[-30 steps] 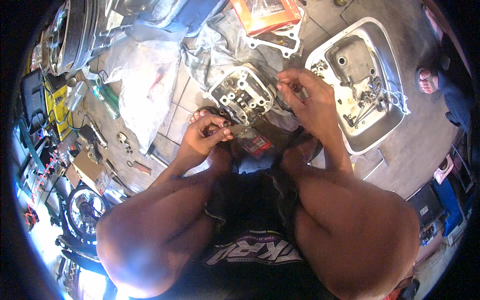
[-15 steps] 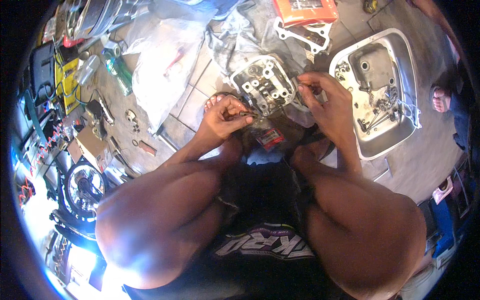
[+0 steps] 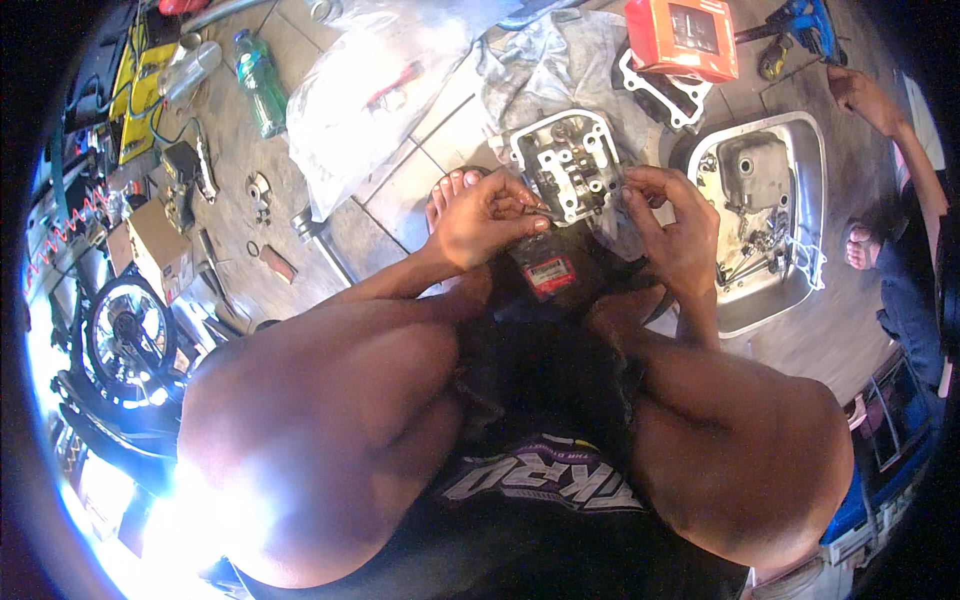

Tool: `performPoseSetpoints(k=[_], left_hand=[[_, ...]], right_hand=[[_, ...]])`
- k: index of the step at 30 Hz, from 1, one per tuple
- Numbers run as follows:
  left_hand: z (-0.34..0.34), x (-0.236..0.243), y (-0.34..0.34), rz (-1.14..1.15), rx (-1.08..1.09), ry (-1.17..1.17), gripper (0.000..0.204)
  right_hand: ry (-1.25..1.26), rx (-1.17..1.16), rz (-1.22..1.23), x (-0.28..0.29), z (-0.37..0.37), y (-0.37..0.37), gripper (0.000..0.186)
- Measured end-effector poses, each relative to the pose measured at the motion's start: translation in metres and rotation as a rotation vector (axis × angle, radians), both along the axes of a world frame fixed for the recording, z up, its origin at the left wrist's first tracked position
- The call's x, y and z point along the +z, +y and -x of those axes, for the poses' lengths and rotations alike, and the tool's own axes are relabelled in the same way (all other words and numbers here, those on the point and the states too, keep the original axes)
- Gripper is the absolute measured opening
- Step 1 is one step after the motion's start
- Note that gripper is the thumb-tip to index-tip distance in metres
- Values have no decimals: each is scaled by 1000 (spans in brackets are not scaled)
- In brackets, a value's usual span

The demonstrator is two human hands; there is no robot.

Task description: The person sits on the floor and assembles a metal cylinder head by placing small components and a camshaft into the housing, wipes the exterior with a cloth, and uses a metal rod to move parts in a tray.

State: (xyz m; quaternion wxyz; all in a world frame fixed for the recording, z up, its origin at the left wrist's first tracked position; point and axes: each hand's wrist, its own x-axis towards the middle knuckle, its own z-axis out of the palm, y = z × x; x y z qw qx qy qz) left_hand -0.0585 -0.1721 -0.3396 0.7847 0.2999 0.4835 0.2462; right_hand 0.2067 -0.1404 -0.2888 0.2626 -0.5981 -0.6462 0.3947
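Note:
An engine cylinder head (image 3: 570, 165) of bare metal lies with its valve gear facing up, between my two hands. My left hand (image 3: 490, 215) is closed in a pinch at its near left corner; a small dark piece shows at the fingertips, too small to name. At the right side of the cylinder head my right hand (image 3: 678, 225) has its fingers curled, thumb and forefinger close to the metal edge. Whatever they hold is hidden. A small red and white packet (image 3: 548, 274) lies just below the cylinder head, between my feet.
A metal basin (image 3: 700, 320) with greasy engine parts stands at right. Behind lie a grey rag (image 3: 520, 65), a gasket (image 3: 680, 105) and an orange box (image 3: 682, 38). Plastic sheeting (image 3: 350, 110) and a green bottle (image 3: 260, 85) lie left. Another person's hand (image 3: 862, 98) reaches in far right.
The whole view has shifted, so things sit farther right or lower. Another person's arm now shows at the far right. My hands stay beside the cylinder head.

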Motion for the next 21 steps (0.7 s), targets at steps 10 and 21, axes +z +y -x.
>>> performPoseSetpoints(k=[10,21], left_hand=[[13,11,2,-76,-31,-262,32],[19,-2,-4,-219,-107,168,36]], right_hand=[[-85,35,-123,2,11,-1,22],[-116,106,-143,-26,2,-41,33]])
